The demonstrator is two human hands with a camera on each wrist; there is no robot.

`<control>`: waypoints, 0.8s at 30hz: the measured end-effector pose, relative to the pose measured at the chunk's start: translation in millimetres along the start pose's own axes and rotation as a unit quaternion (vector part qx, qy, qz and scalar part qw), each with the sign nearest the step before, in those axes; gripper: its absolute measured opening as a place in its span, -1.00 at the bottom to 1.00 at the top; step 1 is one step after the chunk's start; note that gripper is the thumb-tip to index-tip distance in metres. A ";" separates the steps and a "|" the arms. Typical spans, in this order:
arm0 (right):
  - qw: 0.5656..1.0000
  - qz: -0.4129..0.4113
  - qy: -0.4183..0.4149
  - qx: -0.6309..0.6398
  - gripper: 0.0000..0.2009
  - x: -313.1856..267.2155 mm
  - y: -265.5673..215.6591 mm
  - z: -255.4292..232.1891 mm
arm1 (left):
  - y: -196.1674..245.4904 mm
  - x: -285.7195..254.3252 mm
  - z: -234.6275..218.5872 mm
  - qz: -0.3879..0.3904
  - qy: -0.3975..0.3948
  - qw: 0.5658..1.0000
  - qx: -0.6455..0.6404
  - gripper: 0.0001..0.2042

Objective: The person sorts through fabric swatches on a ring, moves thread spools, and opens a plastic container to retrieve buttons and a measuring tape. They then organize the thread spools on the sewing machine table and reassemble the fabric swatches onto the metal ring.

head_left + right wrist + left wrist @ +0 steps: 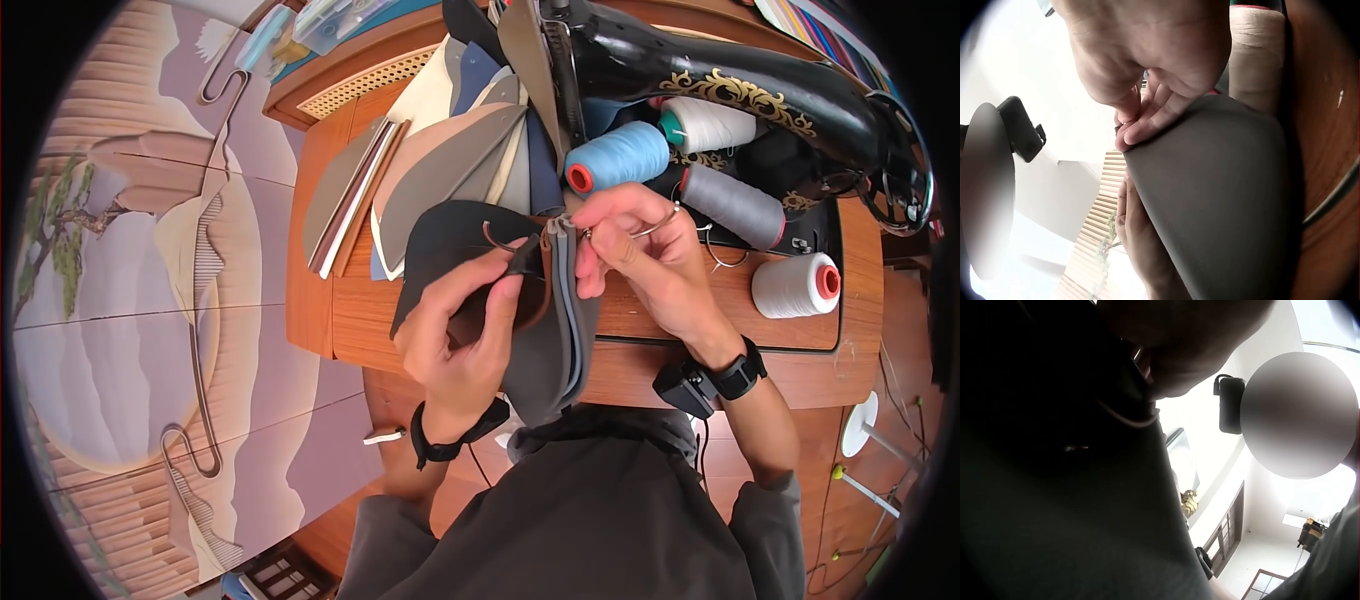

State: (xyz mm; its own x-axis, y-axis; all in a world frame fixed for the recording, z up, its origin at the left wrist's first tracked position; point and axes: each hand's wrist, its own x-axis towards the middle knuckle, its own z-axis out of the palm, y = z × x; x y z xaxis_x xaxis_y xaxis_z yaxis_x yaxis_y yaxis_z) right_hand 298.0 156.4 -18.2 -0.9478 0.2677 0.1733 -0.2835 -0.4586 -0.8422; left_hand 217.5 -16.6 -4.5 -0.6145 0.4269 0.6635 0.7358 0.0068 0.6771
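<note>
Stacked grey curved panels [540, 372] stand between the two hands, their narrow tips upward. The left hand [458, 335] pinches a dark, shiny piece [525, 258] between thumb and fingers, beside the stack. Against the panel tips, the right hand [655, 262] pinches with thumb and forefinger; whatever is between them is too small to make out. A curved metal piece [664, 222] shows at its fingers. In the right wrist view, the right hand [1154, 53] is at the upper corner of a grey panel [1216, 181], with the left hand [1144, 240] behind. The left wrist view is mostly dark.
A black sewing machine [740, 75] stands at the back right. Blue [625, 155], grey [735, 205] and white thread spools [790, 285] lie near it. More cut panels [440, 165] spread over the wooden table [345, 315] at the left. Metal rings [727, 257] lie right of the right hand.
</note>
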 end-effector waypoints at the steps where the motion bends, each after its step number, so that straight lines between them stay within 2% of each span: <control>1: 1.000 0.004 -0.005 0.007 -0.79 -0.3 -1.7 0.0 | 0.4 3.4 0.2 0.000 0.000 1.000 0.000 -0.80; 3: 1.000 0.006 -0.009 0.013 -0.79 -1.9 -4.3 0.2 | -0.2 10.8 0.0 -0.018 -0.004 0.999 0.038 -0.85; 5: 1.000 0.007 -0.014 -0.003 -0.78 -2.8 -5.4 2.1 | -2.4 11.3 0.4 0.010 -0.001 0.999 0.037 -0.88; 7: 1.000 0.012 -0.014 0.008 -0.77 -1.3 -4.0 -1.0 | 4.0 6.6 -1.8 -0.057 -0.020 0.998 0.030 -0.86; 11: 0.999 -0.009 -0.008 0.052 -0.75 0.1 2.8 -1.3 | 10.8 2.0 7.7 -0.020 -0.025 0.999 0.007 -0.80; 13: 0.997 -0.014 -0.007 0.074 -0.75 -1.2 2.9 -0.2 | 12.8 3.1 13.6 0.004 -0.022 0.999 -0.038 -0.70; 14: 0.995 -0.020 -0.002 0.096 -0.74 -1.9 2.4 0.1 | 10.1 3.5 8.2 0.031 -0.082 0.996 -0.026 -0.48; 15: 0.995 -0.020 -0.003 0.095 -0.74 -2.3 1.1 0.3 | 12.0 2.4 9.3 0.032 -0.082 0.996 -0.026 -0.48; 17: 0.997 -0.035 -0.010 0.073 -0.72 -3.2 -2.7 1.6 | 20.5 2.2 13.7 0.017 -0.084 0.996 -0.023 -0.30; 18: 0.997 -0.036 -0.011 0.073 -0.72 -3.4 -3.6 3.1 | 23.4 0.3 11.9 0.019 -0.120 0.991 0.054 -0.14; 22: 0.995 -0.063 -0.009 0.077 -0.68 -4.7 -12.0 6.2 | 28.9 -7.5 8.7 0.022 -0.126 0.982 0.136 -0.12; 24: 0.994 -0.074 -0.005 0.082 -0.68 -3.9 -18.7 6.3 | 32.8 -14.4 2.4 -0.042 -0.126 0.981 0.140 -0.21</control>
State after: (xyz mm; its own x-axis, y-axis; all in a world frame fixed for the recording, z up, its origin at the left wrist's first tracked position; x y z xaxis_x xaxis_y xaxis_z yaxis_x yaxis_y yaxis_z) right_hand 306.1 158.6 0.1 -0.8954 0.3344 0.2938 -0.4384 -0.5480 -0.7124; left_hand 251.1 -20.3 7.4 -0.6120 0.6238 0.4862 0.7573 0.2850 0.5877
